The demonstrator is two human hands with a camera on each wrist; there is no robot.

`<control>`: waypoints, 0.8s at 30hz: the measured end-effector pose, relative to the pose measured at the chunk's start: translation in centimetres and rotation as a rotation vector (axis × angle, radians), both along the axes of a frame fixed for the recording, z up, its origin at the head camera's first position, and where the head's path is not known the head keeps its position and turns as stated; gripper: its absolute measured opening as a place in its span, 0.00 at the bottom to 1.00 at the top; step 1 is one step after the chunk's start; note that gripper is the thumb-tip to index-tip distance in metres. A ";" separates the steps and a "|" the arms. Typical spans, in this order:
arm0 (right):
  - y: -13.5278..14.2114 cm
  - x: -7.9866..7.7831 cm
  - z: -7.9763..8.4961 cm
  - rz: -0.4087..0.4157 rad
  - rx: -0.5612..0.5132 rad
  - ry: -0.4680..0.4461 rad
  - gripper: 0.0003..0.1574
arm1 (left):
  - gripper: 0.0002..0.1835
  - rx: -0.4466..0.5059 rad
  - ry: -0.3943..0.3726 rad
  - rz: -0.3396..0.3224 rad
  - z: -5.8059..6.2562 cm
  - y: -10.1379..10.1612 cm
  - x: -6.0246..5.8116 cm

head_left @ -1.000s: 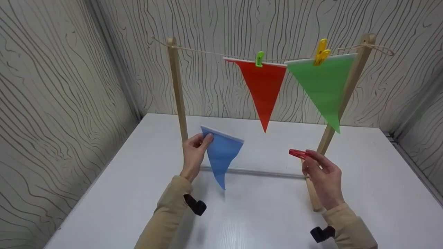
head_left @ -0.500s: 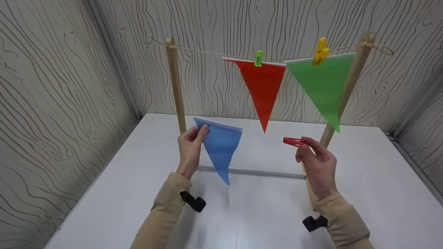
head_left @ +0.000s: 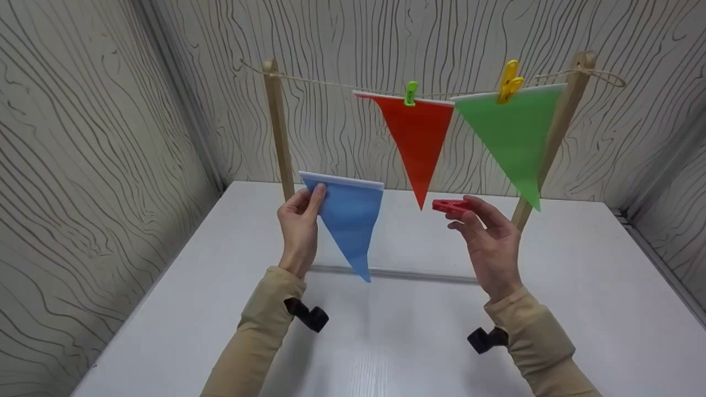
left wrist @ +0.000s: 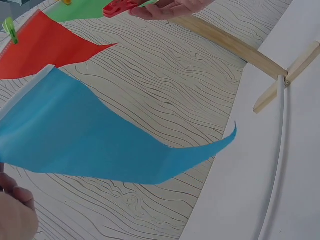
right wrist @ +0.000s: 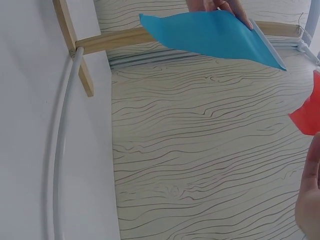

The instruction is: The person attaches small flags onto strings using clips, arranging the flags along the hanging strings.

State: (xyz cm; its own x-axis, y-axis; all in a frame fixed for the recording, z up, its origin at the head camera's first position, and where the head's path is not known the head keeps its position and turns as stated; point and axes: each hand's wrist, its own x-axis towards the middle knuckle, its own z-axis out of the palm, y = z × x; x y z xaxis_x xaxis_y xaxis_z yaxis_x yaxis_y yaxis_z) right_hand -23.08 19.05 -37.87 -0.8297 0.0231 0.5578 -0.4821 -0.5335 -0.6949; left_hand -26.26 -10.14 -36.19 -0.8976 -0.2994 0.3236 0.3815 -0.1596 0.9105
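My left hand pinches a blue triangular pennant near the left end of its white top edge, thumb in front. The pennant's tip hangs down, curling a little in the left wrist view. In my right hand a red clothespin is pinched between thumb and fingers, its nose pointing left, just below and right of the red pennant's tip. That red pennant hangs from the string by a green clip. Beside it a green pennant hangs under a yellow clip.
Two wooden posts, the left post and the right post, carry the string, with a loop at the right. A pale rod joins them low over the white table. Wood-grain panels enclose the back and sides.
Both hands have risen toward the string. The blue pennant has gone up and its top edge is more level; the right hand has brought the red clothespin up and to the left.
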 end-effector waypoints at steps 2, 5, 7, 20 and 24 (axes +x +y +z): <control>-0.4 -0.1 0.4 0.003 -0.008 0.003 0.20 | 0.12 0.001 0.006 0.010 0.4 0.0 0.0; -1.0 -0.3 1.1 0.006 -0.035 -0.001 0.19 | 0.13 0.012 0.016 0.013 0.9 -0.1 0.1; -1.4 -0.3 1.6 -0.004 -0.046 -0.011 0.18 | 0.13 0.024 0.025 0.013 1.4 -0.2 0.1; -4.1 -1.7 5.5 -0.048 -0.095 0.016 0.13 | 0.12 0.048 0.082 0.057 4.1 -0.3 -0.1; -4.7 -2.1 6.6 -0.091 -0.056 0.041 0.14 | 0.11 0.079 0.102 0.078 5.0 -0.3 -0.3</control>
